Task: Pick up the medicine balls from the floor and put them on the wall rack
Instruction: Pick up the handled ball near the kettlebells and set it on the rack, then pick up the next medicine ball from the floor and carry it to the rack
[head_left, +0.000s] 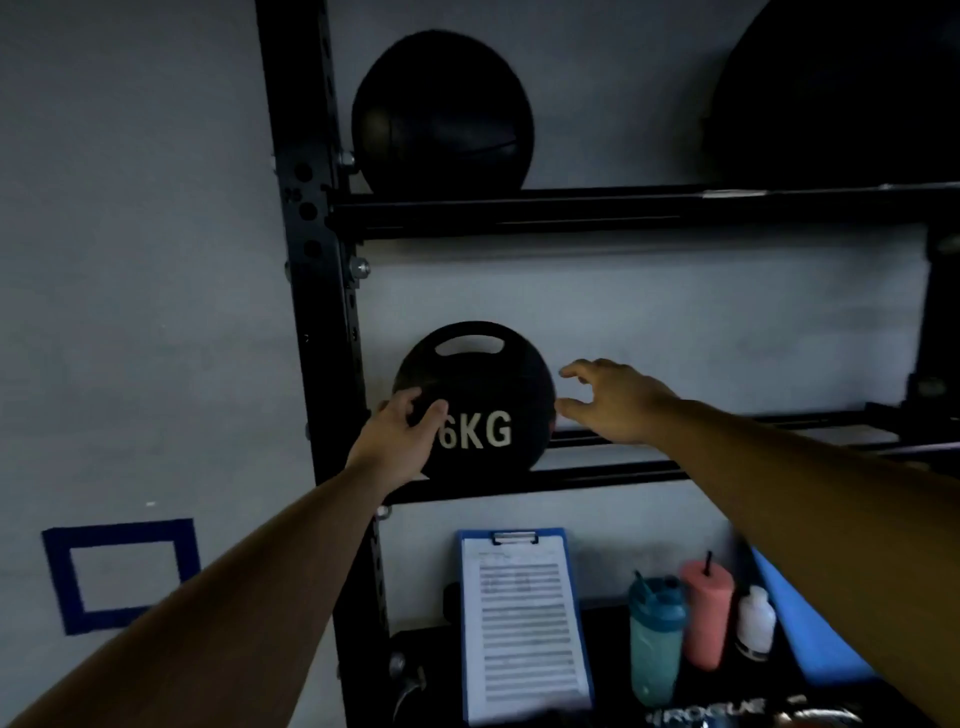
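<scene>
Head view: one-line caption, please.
Left hand grips a black round 6KG medicine ball on the black metal wall rack; right hand hovers open beside it.

The ball with a handle (488, 379) sits on the rack (306, 260). A second ball (441, 114) rests above it; a clipboard (519, 623) stands below it, bottles (655, 639) lower right of it.
</scene>
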